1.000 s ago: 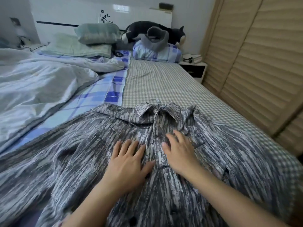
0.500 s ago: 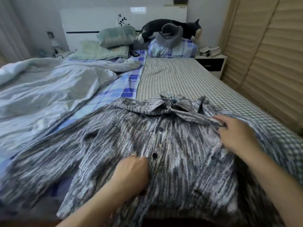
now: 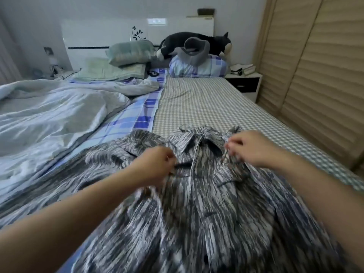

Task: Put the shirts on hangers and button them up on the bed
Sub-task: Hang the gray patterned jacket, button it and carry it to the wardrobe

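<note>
Grey-and-white streaked shirt (image 3: 206, 203) lies front-up across the near end of the bed (image 3: 206, 107), collar pointing toward the headboard; near hem blurred. Placket appears closed along the visible length, though blur prevents a button count. No hanger can be made out at the collar. Left hand (image 3: 155, 166) rests on the shirt left of the placket, fingers curled and pinching a fold of fabric below the collar. Right hand (image 3: 250, 148) sits at the shirt's right shoulder, beside the collar, fingers curled and pinching the cloth there. Both forearms reach in from the near edge. Beyond the shirt: checked sheet, bare. Left of it, a blue plaid sheet (image 3: 141, 113) and a rumpled pale duvet (image 3: 59, 119). Far end: green pillows (image 3: 126, 56), a plaid pillow (image 3: 199, 67), a black plush animal (image 3: 197, 41) against the white headboard (image 3: 102, 36). Nightstand (image 3: 244, 83) at far right, beside slatted wardrobe doors (image 3: 315, 75)
</note>
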